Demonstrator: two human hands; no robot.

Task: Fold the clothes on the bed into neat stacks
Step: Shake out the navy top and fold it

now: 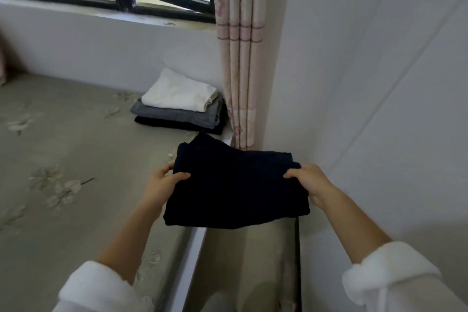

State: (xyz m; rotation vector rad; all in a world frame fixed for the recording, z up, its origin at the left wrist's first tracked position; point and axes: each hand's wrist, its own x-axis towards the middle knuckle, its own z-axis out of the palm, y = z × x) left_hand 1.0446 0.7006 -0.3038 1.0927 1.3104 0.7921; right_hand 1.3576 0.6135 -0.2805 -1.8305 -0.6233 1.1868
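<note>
We hold the folded dark garment [235,187] at lower centre — left hand [164,185] and right hand [310,182] each pinching a side edge. Folding looks done; next we carry it up to the stack [179,106] on the bed [63,149], edges squared.

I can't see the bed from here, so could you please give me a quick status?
Both hands, left and right, hold folded dark garment. Three-piece stack by curtain. Nothing between.
</note>
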